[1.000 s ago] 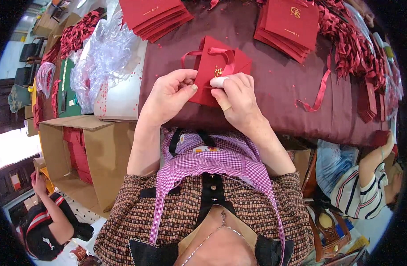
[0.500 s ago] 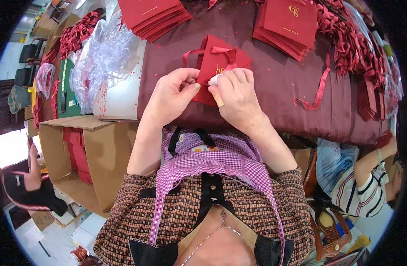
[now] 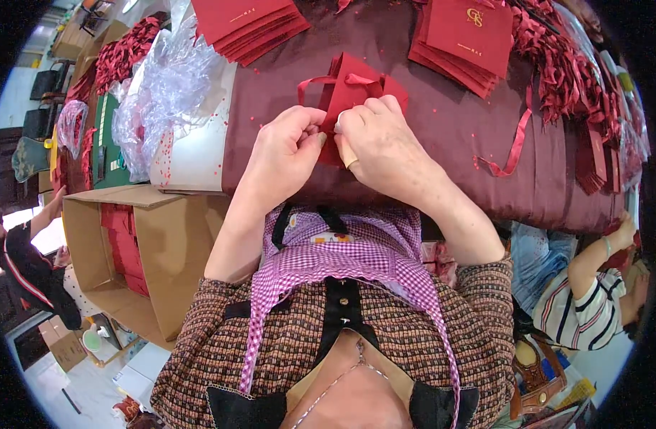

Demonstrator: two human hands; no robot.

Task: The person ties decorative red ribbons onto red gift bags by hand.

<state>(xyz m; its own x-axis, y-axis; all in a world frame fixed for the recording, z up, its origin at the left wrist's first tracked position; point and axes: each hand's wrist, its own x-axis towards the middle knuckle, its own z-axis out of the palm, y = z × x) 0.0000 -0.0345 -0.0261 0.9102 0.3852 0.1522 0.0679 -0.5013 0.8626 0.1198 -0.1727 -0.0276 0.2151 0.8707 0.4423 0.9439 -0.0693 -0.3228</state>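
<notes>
A small red paper gift bag (image 3: 354, 95) with red ribbon handles lies on the dark maroon cloth in front of me. My left hand (image 3: 289, 146) is at its left side, thumb and curled fingers pinched together at the bag's edge. Over the lower middle of the bag, my right hand (image 3: 382, 140) is closed with its fingers bent, gripping at the bag. A bit of white shows at the right fingertips; whether it is a finger wrap or a held piece, I cannot tell. A beige strip is wrapped on the right thumb. Both hands hide the bag's lower part.
Red bag stacks lie at the far left (image 3: 251, 30) and far right (image 3: 465, 44). Red ribbons (image 3: 557, 79) heap at right, a loose ribbon (image 3: 514, 154) nearby. Clear plastic (image 3: 167, 93) and an open cardboard box (image 3: 174, 264) are left. Co-workers flank me at left (image 3: 38, 268) and right (image 3: 582, 307).
My right hand has turned and shifted slightly left, covering most of the white bit. The bag has moved slightly. The co-worker at left has changed posture, with an arm reaching up.
</notes>
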